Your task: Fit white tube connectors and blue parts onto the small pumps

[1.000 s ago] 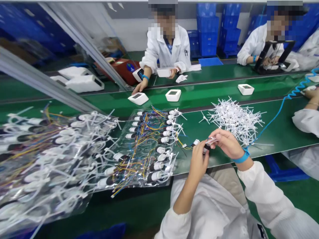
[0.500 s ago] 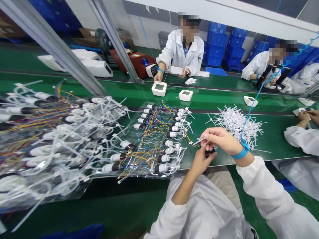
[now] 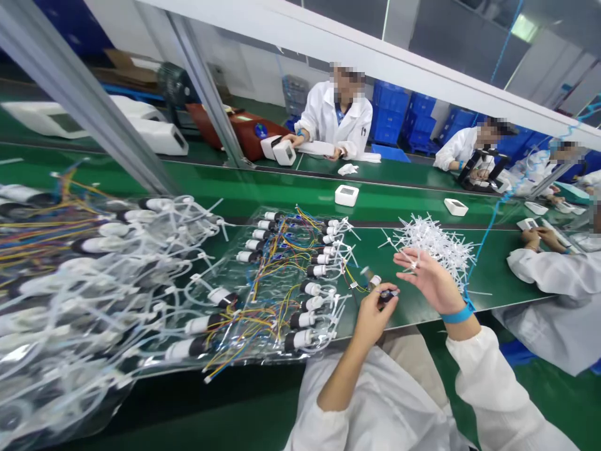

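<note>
My left hand (image 3: 373,316) is closed around a small pump (image 3: 387,295); its dark end shows between thumb and fingers. A white fitting and thin coloured wires stick out beyond the fingertips. To the right, my right hand (image 3: 436,285) has its fingers stretched apart, palm partly showing, at the near-left edge of a pile of white cable ties (image 3: 436,241). A small white piece shows against its fingers; whether they grip it I cannot tell. Left of my hands, rows of black-and-white pumps (image 3: 300,321) with wires and looped tubes lie on clear plastic.
More pumps with tubing (image 3: 94,244) cover the bench at left. A metal post (image 3: 211,88) rises behind them. White square devices (image 3: 346,195) sit on the green conveyor. A co-worker (image 3: 335,119) faces me across it; another person's sleeve (image 3: 554,269) is at right.
My right hand has moved away from the left, rightward toward the cable ties, and its fingers have spread. My left hand still holds the pump. The co-worker opposite has lifted a device off the conveyor.
</note>
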Demonstrator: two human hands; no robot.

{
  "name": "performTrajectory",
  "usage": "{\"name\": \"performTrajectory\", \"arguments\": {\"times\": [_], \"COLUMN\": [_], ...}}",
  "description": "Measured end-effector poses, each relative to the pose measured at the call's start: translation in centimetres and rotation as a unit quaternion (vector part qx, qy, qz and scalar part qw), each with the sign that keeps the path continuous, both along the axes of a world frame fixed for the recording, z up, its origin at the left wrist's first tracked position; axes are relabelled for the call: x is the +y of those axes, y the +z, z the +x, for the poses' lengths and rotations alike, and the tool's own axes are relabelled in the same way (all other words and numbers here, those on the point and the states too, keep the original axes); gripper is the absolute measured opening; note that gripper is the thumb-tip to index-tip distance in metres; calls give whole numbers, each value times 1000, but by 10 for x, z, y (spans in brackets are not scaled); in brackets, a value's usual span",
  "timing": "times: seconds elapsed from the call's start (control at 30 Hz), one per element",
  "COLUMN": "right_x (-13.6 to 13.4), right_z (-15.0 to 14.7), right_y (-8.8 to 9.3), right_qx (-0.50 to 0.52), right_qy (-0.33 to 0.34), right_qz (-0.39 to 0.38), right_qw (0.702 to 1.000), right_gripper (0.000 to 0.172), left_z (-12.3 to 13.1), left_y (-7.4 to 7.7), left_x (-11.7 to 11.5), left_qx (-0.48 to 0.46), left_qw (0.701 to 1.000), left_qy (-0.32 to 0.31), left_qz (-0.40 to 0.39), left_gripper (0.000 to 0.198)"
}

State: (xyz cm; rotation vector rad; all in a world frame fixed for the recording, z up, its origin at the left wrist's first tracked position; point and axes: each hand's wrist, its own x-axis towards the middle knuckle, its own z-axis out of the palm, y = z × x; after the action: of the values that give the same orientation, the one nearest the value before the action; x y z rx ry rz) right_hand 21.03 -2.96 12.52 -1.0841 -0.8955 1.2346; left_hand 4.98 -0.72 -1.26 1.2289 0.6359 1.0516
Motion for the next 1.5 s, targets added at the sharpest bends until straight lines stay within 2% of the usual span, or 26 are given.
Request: {"name": "performTrajectory", "arguments": {"times": [0.1, 0.23, 0.43, 0.63, 0.77, 0.97, 1.17, 1.27, 1.5], "right_x": [-13, -27, -38, -33, -26, -20, -24, -26, -25], "right_z": [5, 5, -11, -27, -21, -11, -10, -10, -10], "right_y": [-10, -29, -65, -93, -100, -110, -119, -120, -119], "right_qx": [28, 32, 54, 12, 30, 0, 15, 30, 53], "right_qy": [-41, -89, -73, -65, -36, -42, -29, -15, -19], "right_qz": [-1, -43, -58, -72, -63, -65, -77, -74, -54], "right_qw": [999, 995, 994, 995, 997, 997, 997, 997, 997], "right_gripper": [44, 40, 45, 49, 43, 40, 43, 41, 31], "left_z": [-3, -7, -4, -5, -4, 0, -6, -7, -5], "left_y": [1, 7, 6, 6, 6, 5, 10, 11, 3], "left_x": [2, 6, 9, 10, 9, 9, 7, 6, 4], "left_qx": [-13, -38, -104, -56, -83, -112, -90, -70, -59], "left_qw": [999, 997, 985, 991, 987, 980, 981, 983, 983], "left_qy": [25, 34, 31, 113, 118, 135, 109, 99, 128], "left_qz": [-23, -57, -137, -49, -67, -96, -132, -136, -119], "left_gripper": [25, 28, 44, 31, 35, 34, 53, 47, 38]}}
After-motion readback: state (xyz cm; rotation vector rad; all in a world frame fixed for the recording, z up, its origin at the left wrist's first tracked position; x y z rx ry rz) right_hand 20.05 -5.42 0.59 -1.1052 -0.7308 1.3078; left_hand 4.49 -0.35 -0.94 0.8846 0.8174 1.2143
